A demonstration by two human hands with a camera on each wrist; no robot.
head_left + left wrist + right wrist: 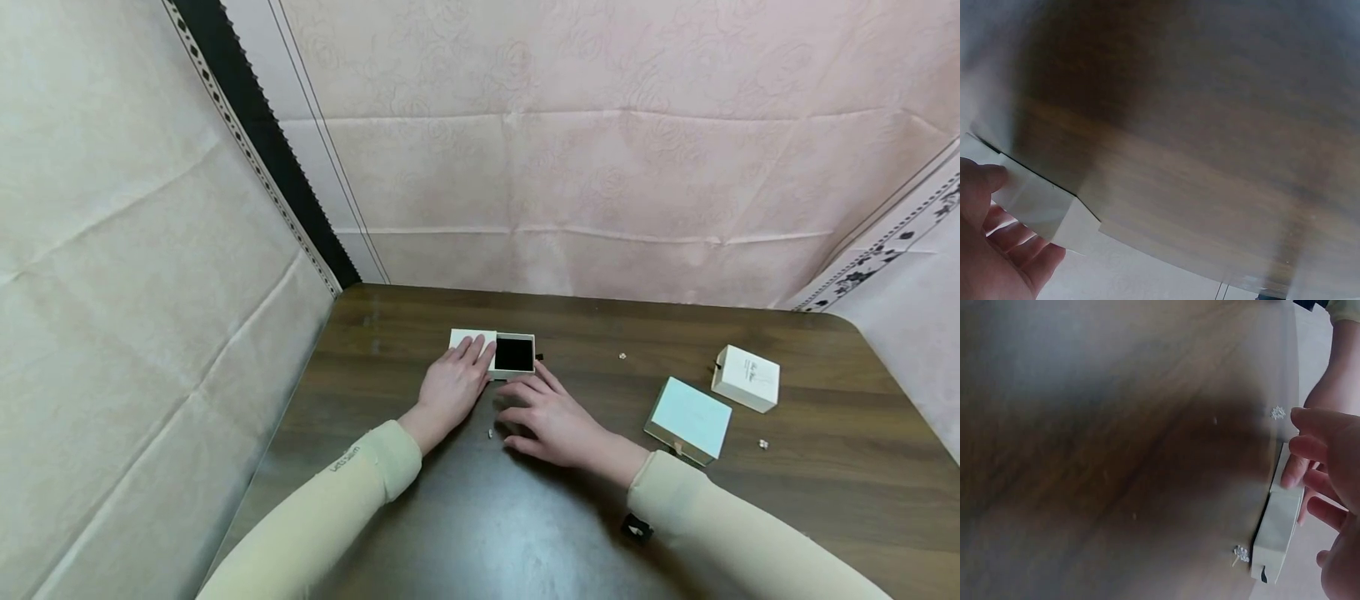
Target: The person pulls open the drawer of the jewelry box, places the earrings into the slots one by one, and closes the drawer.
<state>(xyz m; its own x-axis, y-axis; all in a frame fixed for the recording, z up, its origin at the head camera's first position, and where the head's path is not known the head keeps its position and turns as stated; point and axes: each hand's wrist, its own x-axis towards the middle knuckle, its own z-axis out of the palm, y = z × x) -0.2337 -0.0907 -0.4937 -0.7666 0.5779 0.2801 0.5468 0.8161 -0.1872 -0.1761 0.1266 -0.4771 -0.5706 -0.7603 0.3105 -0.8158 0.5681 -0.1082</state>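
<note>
A small white drawer box (459, 337) lies near the far edge of the table, its drawer (514, 354) slid out to the right and showing a black lining. My left hand (453, 383) holds the box's outer sleeve, fingers over the top and thumb at the near side in the left wrist view. Close to the drawer's right end is my right hand (555, 423), fingers loosely spread and holding nothing. A small sparkling jewellery piece (1278, 412) lies by the right fingertips; another glittering piece (1241, 553) appears beside the box end with the dark tab.
To the right on the brown table (585, 325) sit a light blue box (692, 417) and a white box (746, 377) with lettering. Tiny shiny pieces lie nearby, one (622, 356) near the back, another (763, 444) beside the blue box. Pale cloth (600, 183) hangs behind.
</note>
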